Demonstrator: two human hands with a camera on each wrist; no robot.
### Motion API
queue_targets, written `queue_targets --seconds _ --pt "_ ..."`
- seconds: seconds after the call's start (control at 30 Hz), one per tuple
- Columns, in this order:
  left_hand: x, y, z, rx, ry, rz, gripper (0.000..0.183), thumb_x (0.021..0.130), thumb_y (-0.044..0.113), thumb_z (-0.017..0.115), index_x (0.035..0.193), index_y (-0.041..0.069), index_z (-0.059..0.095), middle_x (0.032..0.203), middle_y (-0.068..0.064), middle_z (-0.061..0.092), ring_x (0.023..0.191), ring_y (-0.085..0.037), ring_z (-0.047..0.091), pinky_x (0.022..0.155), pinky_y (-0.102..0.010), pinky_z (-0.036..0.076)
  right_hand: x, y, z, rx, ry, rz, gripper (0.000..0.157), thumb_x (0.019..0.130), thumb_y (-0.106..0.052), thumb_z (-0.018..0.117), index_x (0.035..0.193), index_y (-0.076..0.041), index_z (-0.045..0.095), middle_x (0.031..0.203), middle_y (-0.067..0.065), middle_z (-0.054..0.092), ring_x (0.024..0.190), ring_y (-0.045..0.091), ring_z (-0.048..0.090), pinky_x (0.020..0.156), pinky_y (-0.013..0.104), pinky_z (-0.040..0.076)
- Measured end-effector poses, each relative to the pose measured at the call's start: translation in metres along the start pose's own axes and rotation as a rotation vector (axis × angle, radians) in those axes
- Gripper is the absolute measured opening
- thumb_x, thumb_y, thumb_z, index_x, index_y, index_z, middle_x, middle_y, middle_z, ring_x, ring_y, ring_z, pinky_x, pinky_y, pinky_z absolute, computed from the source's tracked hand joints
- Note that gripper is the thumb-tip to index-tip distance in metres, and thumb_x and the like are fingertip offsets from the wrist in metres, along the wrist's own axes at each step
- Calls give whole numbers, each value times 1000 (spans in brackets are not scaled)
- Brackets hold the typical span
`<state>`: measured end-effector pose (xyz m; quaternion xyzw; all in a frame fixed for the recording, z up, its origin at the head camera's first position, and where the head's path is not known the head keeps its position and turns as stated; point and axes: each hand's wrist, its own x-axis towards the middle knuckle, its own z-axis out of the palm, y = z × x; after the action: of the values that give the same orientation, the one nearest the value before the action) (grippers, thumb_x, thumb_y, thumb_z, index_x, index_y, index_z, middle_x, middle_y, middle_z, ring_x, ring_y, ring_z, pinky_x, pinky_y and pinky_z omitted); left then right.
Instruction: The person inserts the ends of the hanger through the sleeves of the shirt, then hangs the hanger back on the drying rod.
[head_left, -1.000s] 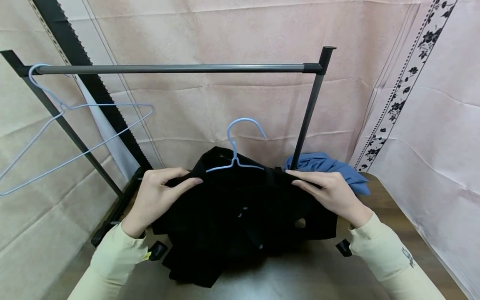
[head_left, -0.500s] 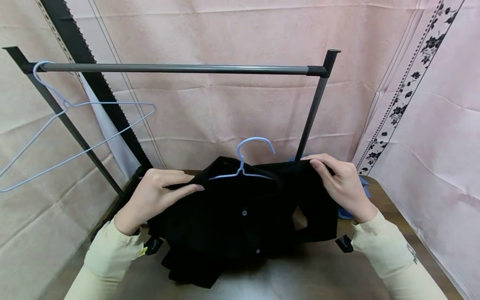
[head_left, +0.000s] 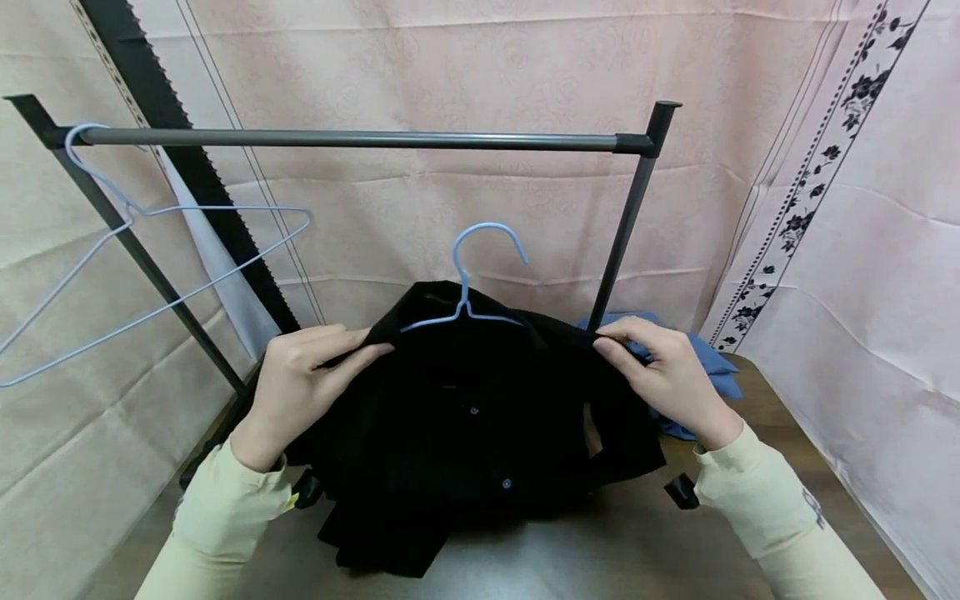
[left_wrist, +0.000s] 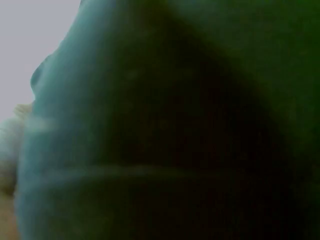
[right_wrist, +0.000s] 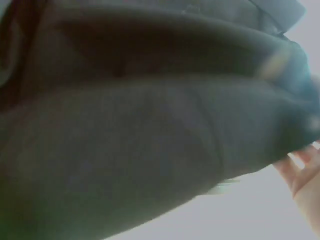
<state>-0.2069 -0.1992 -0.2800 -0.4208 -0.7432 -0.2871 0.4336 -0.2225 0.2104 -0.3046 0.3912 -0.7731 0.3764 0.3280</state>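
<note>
A black buttoned shirt (head_left: 465,442) hangs between my two hands, its collar up and its lower part on the table. Out of the neck rises the hook of a light blue hanger (head_left: 462,267); the hanger's arms go out of sight inside the cloth. My left hand (head_left: 300,383) pinches the left shoulder between thumb and fingers. At the other shoulder, my right hand (head_left: 667,375) pinches the cloth likewise. Dark fabric fills most of the left wrist view. In the right wrist view, fingers (right_wrist: 300,172) show at the edge of the blurred shirt.
Behind the shirt stands a dark garment rack with a horizontal bar (head_left: 360,140). A second blue hanger (head_left: 217,283) hangs bare at the bar's left end. Blue folded cloth (head_left: 708,367) lies by the rack's right leg on the wooden table (head_left: 757,425). Light curtains enclose the back and sides.
The right hand moved outward along the shoulder, then back in. The shirt's collar and hanger hook dipped, then rose and shifted slightly left. Both hands keep hold of the shirt.
</note>
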Motion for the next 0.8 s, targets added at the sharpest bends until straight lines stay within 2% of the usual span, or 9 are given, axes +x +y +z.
queue_targets --seconds 0.1,0.17,0.3,0.43,0.5,0.6,0.67,0.8 --pt "-3 -1 1 -46 24 -29 11 90 14 77 94 5 81 68 5 65 54 -3 39 55 -18 35 -1 2 3 -5 -20 -15 48 78 14 77 120 -9 69 117 5 67 112 14 60 97 21 44" --pt "-4 -2 2 -87 38 -59 10 84 3 80 94 4 81 69 3 67 55 -2 40 55 -17 35 0 2 4 -27 -30 4 53 80 10 79 126 -12 67 124 3 64 116 15 58 101 23 41" --pt "-6 -4 3 -145 62 -125 26 74 -14 80 93 3 80 78 -3 73 59 -3 49 57 -17 38 0 4 3 -107 -78 40 42 94 -9 72 134 -18 64 127 -2 64 118 16 57 102 28 41" --pt "-6 -4 4 -162 66 -141 28 73 -17 79 92 4 80 78 -3 73 60 -2 50 57 -17 38 -4 8 2 -176 -124 33 37 104 -23 59 140 -18 60 131 0 65 119 20 60 102 33 44" --pt "-6 -3 4 -171 62 -129 27 72 -16 80 91 4 80 77 -3 72 60 -2 51 57 -17 38 -6 11 2 -187 -110 33 33 104 -21 59 137 -17 63 127 2 68 113 19 64 97 28 47" --pt "-4 -2 4 -162 40 -105 27 73 -14 81 91 5 80 80 -1 73 64 -4 59 62 -15 43 -8 16 2 -156 -76 12 23 103 -15 60 124 -13 70 108 1 73 86 11 67 81 20 49" --pt "-2 -2 4 -136 5 -95 26 74 -11 82 94 6 80 85 0 75 72 -6 66 69 -15 47 -9 18 2 -139 -46 -19 18 104 -18 58 113 -11 72 86 -2 70 65 5 56 67 17 45" --pt "-3 -3 -1 -73 -103 -145 29 78 -1 84 104 11 79 99 3 76 89 -9 70 82 -15 49 -9 19 1 -141 54 -74 32 106 -34 51 102 -10 72 68 -7 55 53 2 37 56 20 35"
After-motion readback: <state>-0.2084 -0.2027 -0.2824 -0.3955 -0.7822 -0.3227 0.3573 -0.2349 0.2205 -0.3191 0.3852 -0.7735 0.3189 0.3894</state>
